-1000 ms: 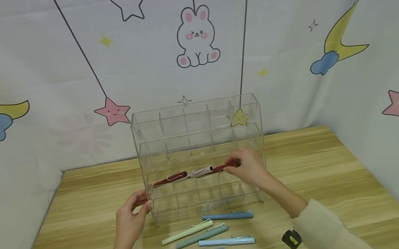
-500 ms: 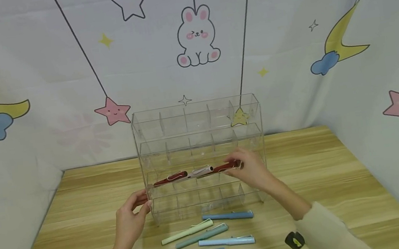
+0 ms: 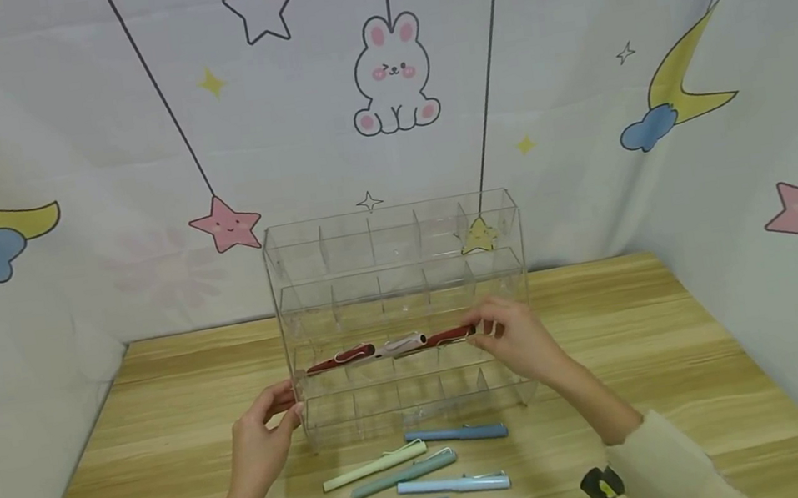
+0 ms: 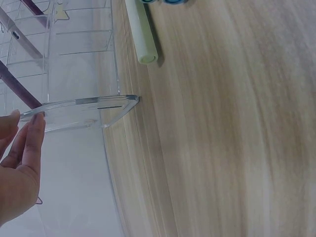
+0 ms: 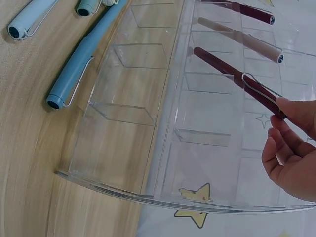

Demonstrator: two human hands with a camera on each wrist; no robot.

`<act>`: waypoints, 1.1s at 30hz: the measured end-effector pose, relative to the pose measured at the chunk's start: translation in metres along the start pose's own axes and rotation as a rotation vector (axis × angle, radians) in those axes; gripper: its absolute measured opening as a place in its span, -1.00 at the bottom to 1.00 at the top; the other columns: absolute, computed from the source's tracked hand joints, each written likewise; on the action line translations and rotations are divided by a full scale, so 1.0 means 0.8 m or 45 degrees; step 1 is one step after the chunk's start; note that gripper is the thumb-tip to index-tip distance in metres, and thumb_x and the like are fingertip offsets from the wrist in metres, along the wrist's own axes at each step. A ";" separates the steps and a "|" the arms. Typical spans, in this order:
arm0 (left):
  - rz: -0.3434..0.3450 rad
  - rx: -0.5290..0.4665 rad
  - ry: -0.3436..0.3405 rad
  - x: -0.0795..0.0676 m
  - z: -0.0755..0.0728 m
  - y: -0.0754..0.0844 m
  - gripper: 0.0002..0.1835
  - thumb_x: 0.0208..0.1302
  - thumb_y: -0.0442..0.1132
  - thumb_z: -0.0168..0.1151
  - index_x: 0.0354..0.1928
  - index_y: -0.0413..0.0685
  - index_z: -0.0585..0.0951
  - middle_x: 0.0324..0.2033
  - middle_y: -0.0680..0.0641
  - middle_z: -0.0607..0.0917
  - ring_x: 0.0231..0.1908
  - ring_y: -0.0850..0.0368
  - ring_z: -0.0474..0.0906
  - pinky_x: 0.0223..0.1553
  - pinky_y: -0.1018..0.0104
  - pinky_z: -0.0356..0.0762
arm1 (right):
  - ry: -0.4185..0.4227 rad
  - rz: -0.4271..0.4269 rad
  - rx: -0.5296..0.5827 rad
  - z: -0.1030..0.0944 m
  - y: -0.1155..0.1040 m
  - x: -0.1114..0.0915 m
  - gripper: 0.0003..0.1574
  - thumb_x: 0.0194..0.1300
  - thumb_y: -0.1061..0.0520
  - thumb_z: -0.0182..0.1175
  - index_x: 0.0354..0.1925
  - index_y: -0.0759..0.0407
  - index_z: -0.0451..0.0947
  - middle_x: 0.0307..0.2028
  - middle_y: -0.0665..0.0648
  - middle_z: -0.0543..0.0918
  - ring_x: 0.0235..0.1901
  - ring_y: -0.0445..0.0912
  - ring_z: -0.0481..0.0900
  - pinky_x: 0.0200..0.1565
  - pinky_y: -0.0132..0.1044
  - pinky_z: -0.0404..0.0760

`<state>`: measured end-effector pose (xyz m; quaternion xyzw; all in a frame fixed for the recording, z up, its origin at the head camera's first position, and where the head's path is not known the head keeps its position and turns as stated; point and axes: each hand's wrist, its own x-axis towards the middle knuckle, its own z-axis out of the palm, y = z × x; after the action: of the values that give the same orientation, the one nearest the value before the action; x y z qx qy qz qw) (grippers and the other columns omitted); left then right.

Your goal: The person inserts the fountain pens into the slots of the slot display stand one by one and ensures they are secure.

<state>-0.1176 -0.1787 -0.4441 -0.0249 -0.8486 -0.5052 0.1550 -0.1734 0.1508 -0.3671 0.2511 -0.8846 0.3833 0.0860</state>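
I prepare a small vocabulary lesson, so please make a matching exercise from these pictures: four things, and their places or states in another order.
1. Left hand
2. Right hand
3. Whitish pen
4. Light green pen

A. pinches a dark red pen
B. lies on the table
C. holds the side of the rack
D. is the middle pen in the rack

Pairs: 1-C, 2-A, 3-D, 4-B
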 end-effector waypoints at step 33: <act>-0.016 0.000 0.003 0.000 0.000 0.000 -0.69 0.13 -0.53 0.19 -0.04 -0.35 0.52 -0.25 -0.25 0.63 -0.19 -0.15 0.58 -0.34 0.35 0.65 | 0.032 0.067 0.051 0.005 0.008 0.000 -0.87 0.15 0.18 0.26 -0.35 0.25 0.62 -0.45 0.00 0.57 -0.53 -0.18 0.38 -0.53 -0.42 0.44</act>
<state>-0.1176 -0.1786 -0.4445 -0.0189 -0.8486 -0.5061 0.1529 -0.1761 0.1518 -0.3736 0.2247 -0.8819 0.4062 0.0817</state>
